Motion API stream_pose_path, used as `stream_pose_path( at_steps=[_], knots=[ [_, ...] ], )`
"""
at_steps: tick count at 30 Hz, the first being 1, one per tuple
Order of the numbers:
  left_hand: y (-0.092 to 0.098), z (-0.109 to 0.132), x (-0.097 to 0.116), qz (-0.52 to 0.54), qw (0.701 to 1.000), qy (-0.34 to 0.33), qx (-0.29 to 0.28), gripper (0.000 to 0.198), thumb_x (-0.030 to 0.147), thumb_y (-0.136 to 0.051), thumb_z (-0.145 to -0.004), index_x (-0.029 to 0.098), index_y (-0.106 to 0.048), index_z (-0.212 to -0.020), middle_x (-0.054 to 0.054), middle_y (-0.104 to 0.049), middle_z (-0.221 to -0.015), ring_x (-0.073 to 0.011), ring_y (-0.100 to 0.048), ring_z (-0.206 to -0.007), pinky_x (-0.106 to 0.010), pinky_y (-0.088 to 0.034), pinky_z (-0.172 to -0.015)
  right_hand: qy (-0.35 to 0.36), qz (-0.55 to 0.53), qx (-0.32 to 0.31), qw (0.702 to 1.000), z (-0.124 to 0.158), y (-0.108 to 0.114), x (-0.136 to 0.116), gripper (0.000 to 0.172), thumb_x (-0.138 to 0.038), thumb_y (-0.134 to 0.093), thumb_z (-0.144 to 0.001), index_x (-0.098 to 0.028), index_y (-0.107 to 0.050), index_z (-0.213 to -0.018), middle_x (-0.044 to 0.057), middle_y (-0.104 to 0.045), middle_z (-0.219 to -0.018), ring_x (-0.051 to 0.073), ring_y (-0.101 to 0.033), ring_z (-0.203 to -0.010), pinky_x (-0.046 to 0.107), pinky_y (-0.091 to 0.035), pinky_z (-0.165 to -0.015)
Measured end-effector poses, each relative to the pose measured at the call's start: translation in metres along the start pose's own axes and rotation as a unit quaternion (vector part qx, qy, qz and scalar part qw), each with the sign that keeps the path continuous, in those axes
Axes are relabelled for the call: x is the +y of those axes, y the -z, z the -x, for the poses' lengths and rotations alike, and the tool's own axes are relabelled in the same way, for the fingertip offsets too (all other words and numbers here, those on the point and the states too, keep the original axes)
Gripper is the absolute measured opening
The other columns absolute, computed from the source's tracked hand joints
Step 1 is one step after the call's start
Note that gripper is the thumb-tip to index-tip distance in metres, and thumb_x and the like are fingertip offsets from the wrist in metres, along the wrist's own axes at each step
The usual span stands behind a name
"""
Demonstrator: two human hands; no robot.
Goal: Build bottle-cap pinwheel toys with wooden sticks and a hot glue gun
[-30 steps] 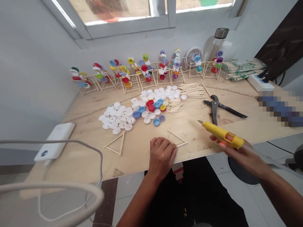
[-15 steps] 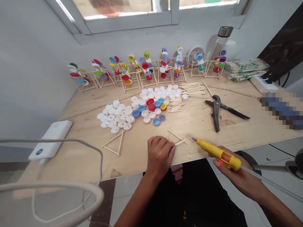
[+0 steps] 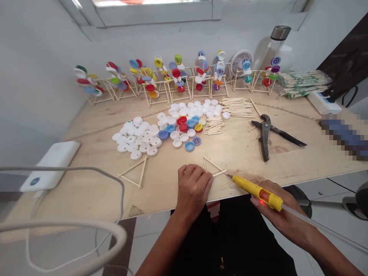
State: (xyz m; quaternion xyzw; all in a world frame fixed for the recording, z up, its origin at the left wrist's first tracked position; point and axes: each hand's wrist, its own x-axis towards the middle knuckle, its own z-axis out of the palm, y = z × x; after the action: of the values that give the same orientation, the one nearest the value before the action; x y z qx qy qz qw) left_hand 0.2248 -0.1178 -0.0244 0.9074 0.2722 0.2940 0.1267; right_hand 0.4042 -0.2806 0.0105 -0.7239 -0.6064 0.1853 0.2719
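Wooden-stick triangles (image 3: 214,164): two; yellow glue gun (image 3: 253,188): one, in right hand (image 3: 283,220)

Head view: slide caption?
Right hand holds yellow hot-glue gun at corner of stick triangle, partly under left hand.

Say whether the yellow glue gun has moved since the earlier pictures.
Yes: against the pliers, the yellow glue gun has moved left and toward the camera, its tip now at a corner of the rightmost stick triangle.

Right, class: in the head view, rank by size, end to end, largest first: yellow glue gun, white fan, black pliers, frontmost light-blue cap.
1. Yellow glue gun and black pliers: too alike to rank.
2. White fan
3. Frontmost light-blue cap
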Motion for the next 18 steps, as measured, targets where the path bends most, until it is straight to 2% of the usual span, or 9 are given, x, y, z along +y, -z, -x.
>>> stream_pose_path(
  at_steps=[5,12,18],
  knots=[
    [0.0001,0.0010,0.0004,0.003,1.000,-0.001,0.002,0.013,0.019,-0.054,-0.084,0.020,-0.063,-0.074,-0.001,-0.060,-0.070,-0.0169,-0.050,-0.077,-0.038,-0.035,-0.082,-0.008,0.012,0.008,1.000,-0.0019,-0.0002,-0.0035,0.016,-0.039,-0.046,-0.093,-0.025,-0.052,-0.094,0.004,-0.060,-0.089,0.024,-0.059,-0.081,0.038,-0.050,-0.067],
    [-0.0001,0.0002,-0.0004,0.008,1.000,0.002,0.000,0.012,0.018,-0.054,-0.084,0.020,-0.062,-0.075,-0.001,-0.060,-0.070,-0.0166,-0.050,-0.078,-0.037,-0.035,-0.081,-0.007,0.021,0.007,1.000,-0.0003,-0.0037,0.0008,0.019,-0.039,-0.046,-0.094,-0.025,-0.051,-0.105,0.005,-0.060,-0.100,0.025,-0.057,-0.092,0.042,-0.049,-0.077],
    [-0.0001,0.0006,-0.0006,0.006,1.000,0.001,-0.006,0.013,0.019,-0.054,-0.084,0.020,-0.062,-0.074,-0.001,-0.060,-0.070,-0.0169,-0.050,-0.078,-0.037,-0.035,-0.082,-0.004,0.031,0.000,0.999,-0.0006,-0.0021,0.0006,0.019,-0.038,-0.045,-0.093,-0.024,-0.052,-0.104,0.005,-0.061,-0.100,0.026,-0.058,-0.091,0.042,-0.049,-0.077]
  ],
)
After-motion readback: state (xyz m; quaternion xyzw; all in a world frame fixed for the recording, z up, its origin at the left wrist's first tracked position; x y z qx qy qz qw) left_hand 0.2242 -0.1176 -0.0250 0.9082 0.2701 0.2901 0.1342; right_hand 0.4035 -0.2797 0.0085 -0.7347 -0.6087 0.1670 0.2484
